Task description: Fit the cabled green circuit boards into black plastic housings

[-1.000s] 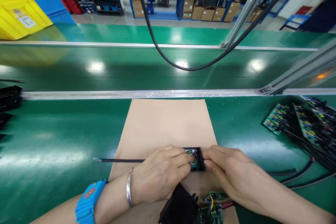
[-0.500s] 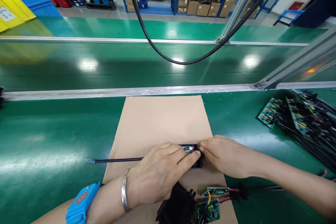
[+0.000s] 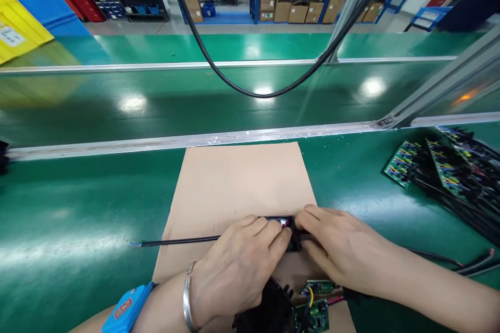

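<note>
A small black plastic housing (image 3: pixel 296 243) lies on the cardboard sheet, with a bit of circuit board and a white connector (image 3: pixel 284 222) visible inside. My left hand (image 3: pixel 244 252) covers most of it, its fingers bent over and pressed into the housing. At the housing's right end, my right hand (image 3: pixel 332 242) pinches a black cable (image 3: pixel 305 237) between thumb and fingers. Another black cable (image 3: pixel 179 241) with bare coloured wire ends runs out leftward from under my left hand. Nearer me lie a black plastic shell (image 3: pixel 261 307) and green circuit boards (image 3: pixel 318 315) with wires.
The cardboard sheet (image 3: pixel 238 177) rests on a green bench top (image 3: pixel 78 197). Several wired circuit boards (image 3: pixel 445 166) with black cables are piled at the right. A metal rail (image 3: pixel 187 141) crosses behind the cardboard. A thick black cable (image 3: pixel 263 95) hangs in front of me.
My right hand has shifted its grip, with thumb and fingers now further apart around the cable at the housing's end. My left fingertips have moved slightly left and further into the housing.
</note>
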